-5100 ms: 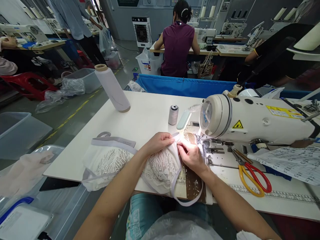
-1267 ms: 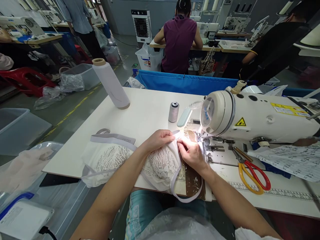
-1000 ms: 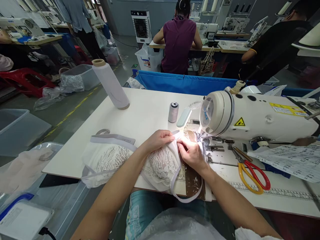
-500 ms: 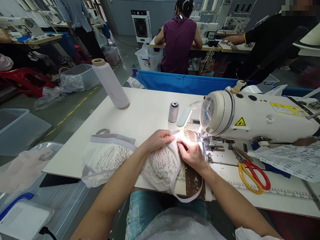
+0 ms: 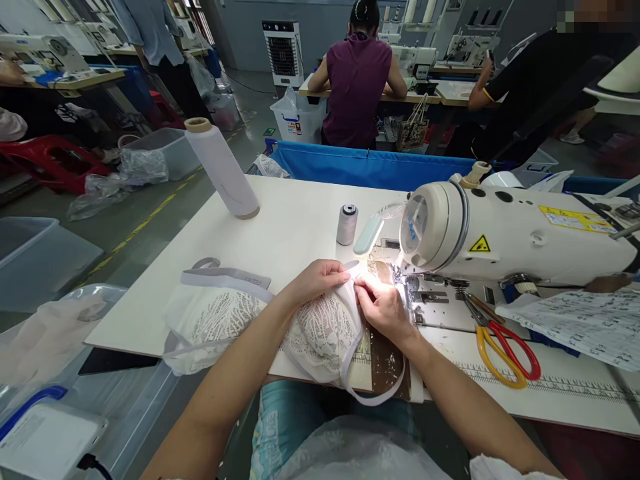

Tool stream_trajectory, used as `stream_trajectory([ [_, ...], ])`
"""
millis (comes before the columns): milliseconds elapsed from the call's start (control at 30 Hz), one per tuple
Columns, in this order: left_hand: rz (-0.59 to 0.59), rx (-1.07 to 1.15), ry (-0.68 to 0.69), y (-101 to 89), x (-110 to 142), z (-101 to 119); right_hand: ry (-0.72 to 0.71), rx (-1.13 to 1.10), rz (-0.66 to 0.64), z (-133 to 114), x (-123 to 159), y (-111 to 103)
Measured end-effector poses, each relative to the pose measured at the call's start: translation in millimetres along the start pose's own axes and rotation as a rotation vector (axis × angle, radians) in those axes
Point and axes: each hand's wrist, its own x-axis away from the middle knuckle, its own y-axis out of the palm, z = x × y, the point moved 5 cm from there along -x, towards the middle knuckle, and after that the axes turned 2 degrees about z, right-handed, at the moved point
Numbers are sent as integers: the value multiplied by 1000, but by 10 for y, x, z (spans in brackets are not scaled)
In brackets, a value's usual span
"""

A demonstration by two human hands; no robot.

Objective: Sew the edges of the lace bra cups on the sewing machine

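A white lace bra [image 5: 325, 327] with pale grey edging lies across the front of the sewing table, one cup to the left and the other between my arms. My left hand [image 5: 323, 277] pinches the upper edge of the nearer cup. Close beside it, my right hand [image 5: 384, 303] is closed on the same edge, just left of the lit needle area. The sewing machine [image 5: 520, 223] stands to the right of both hands. From the cup a grey strap [image 5: 373, 400] loops down over the table's front edge. My fingertips hide the exact spot they grip.
Scissors [image 5: 507, 350] with red and yellow handles lie right of my right hand, near a printed sheet [image 5: 580, 320]. A small thread spool [image 5: 347, 225] and a large thread cone [image 5: 223, 170] stand behind the bra. Plastic bins [image 5: 45, 263] sit at left. Co-workers sit beyond the blue cloth [image 5: 370, 160].
My hands and the bra look unmoved. At the back right, a co-worker's arm has lifted from the table, and the seated person in purple has shifted their head slightly.
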Motion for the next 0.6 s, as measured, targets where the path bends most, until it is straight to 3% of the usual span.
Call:
stream_trajectory([
  [600, -5, 5, 26, 0, -1, 29, 2, 19, 0, -20, -2, 3],
])
